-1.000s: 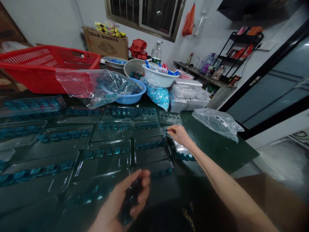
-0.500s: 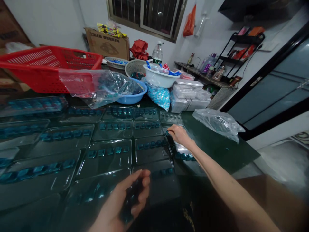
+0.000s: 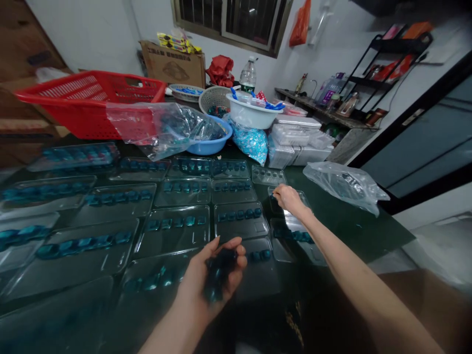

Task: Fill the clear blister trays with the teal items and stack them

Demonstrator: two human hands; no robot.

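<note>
My left hand (image 3: 217, 275), low in the middle, is cupped with curled fingers around several dark, glossy teal pieces (image 3: 217, 278). They look like small translucent blocks. Farther off to the right, my right hand (image 3: 289, 199) is pinched at the edge of a clear plastic tray (image 3: 304, 199). A small dark bit shows at its fingertips, probably a teal piece, mostly hidden by the fingers. Just nearer is a tray with a row of teal blocks (image 3: 295, 236). Beside my left fingers, another tray holds two visible teal blocks (image 3: 260, 255).
Rows of clear trays with teal blocks (image 3: 179, 222) cover the dark green table (image 3: 354, 236). Along the back stand a red basket (image 3: 88, 108), a blue basin (image 3: 212, 145), a white basin (image 3: 254, 115) and stacked clear boxes (image 3: 298, 147). A plastic bag (image 3: 344, 182) lies at right.
The view has shifted, so the scene sits farther right. My left hand has risen and moved right, still cupped around the teal pieces. My right hand remains pinched at the same far trays.
</note>
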